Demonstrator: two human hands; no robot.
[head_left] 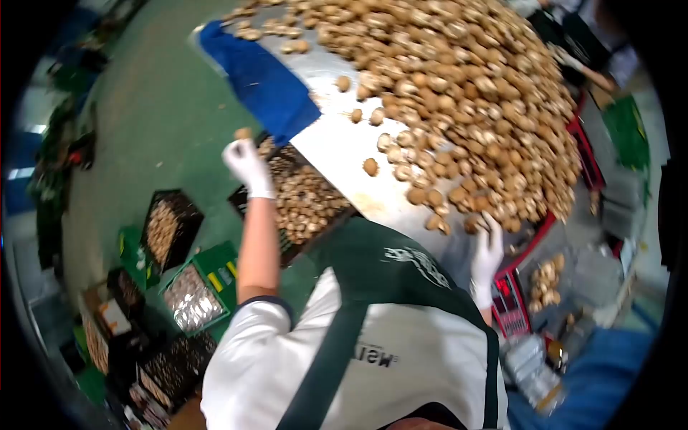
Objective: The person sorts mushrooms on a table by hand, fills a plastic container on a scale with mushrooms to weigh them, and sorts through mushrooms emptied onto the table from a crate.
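My left hand (251, 168), in a white glove, is raised at the left beyond the table edge. Its fingers are closed on a small brown mushroom (244, 134). Below and beside that arm is a dark crate (335, 216) filled with mushrooms. My right hand (487, 251), also gloved, is at the near right edge of a large mushroom pile (466, 107). Its fingers are curled against a brown mushroom (472, 223). The pile covers much of a shiny metal table (333, 147), with a few loose mushrooms on its left part.
A blue cloth (261, 82) hangs over the table's left edge. Left on the green floor stand a black crate of mushrooms (163, 231) and a green crate with wrapped packs (192, 299). A red crate (510, 304) is at the right. Across the table, a co-worker's gloved hand (567, 59) shows.
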